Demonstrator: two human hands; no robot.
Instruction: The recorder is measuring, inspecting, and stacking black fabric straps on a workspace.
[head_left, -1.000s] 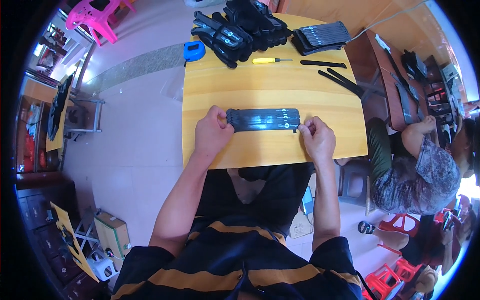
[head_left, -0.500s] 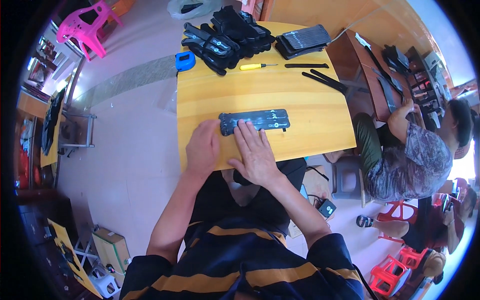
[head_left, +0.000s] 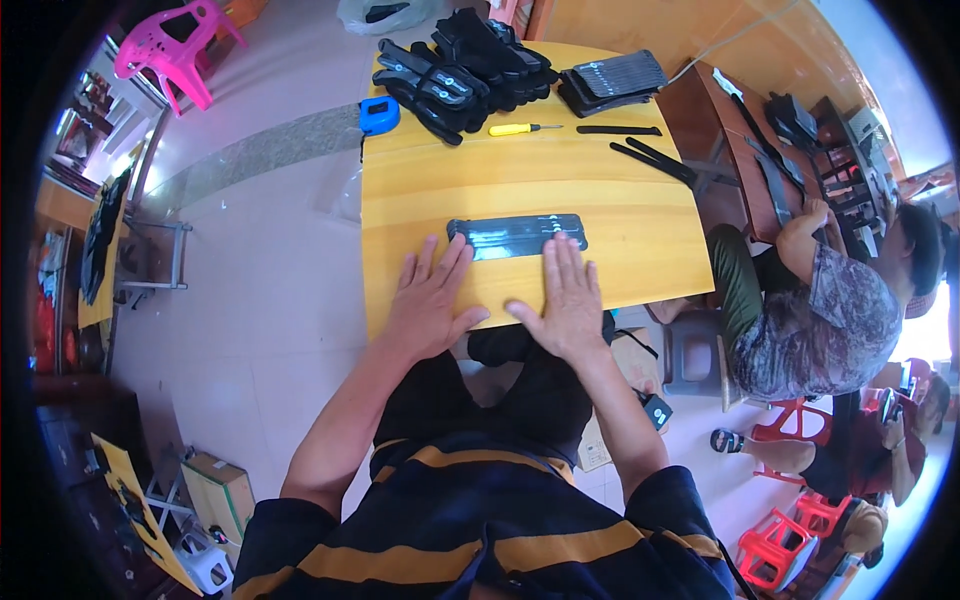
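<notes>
A flat, glossy black rectangular packet (head_left: 510, 238) with small white print lies crosswise on the yellow wooden table (head_left: 410, 195). My left hand (head_left: 428, 298) is spread flat, its fingertips touching the packet's near left corner. At the other end, the fingertips of my right hand (head_left: 570, 295) rest on the packet's right part, fingers stretched out. Neither hand grips anything. Both thumbs stick out toward each other near the table's front edge.
Farther back are a pile of black gloves (head_left: 470, 75), a blue tape measure (head_left: 379, 116), a yellow-handled screwdriver (head_left: 515, 129), black strips (head_left: 650, 158) and a stack of dark flat packets (head_left: 615, 82). To the right, a seated person (head_left: 810, 320) works at a brown table (head_left: 735, 140).
My right hand has slid from the packet's middle to its right end. My left hand has uncurled and now lies flat at the left corner. The view has shifted slightly.
</notes>
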